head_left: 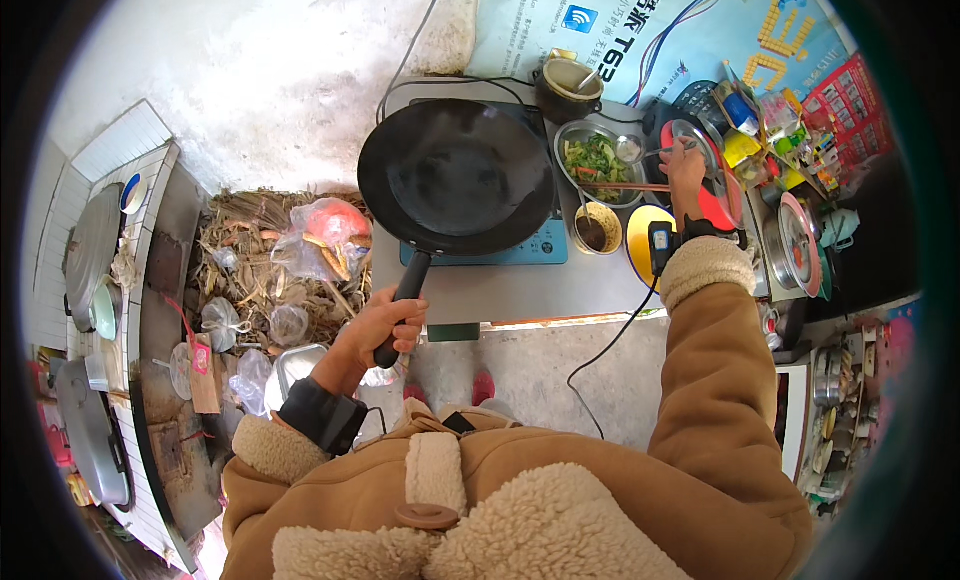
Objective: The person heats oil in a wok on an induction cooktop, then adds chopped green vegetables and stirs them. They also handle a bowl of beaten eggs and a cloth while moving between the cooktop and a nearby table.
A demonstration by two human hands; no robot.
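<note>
My left hand (391, 329) grips the black handle of a wok (469, 179), which rests on a blue induction cooker (525, 248). At the right, my right hand (684, 166) holds the handle of a metal ladle (630, 149). The ladle's bowl is over the right edge of a metal bowl of chopped greens (592, 156). A pair of wooden chopsticks (622, 186) lies across that bowl. Below it stands a yellowish cup of dark sauce (598, 229) with a spoon in it. Near my right wrist is a yellow plate with a blue rim (642, 242).
A dark pot (568, 89) stands behind the greens. Packets (742, 149) and lidded basins (795, 242) crowd the right side. At the left, plastic bags (330, 231) lie on dry husks beside a tiled stove (142, 280). A black cable (589, 370) hangs from my right wrist.
</note>
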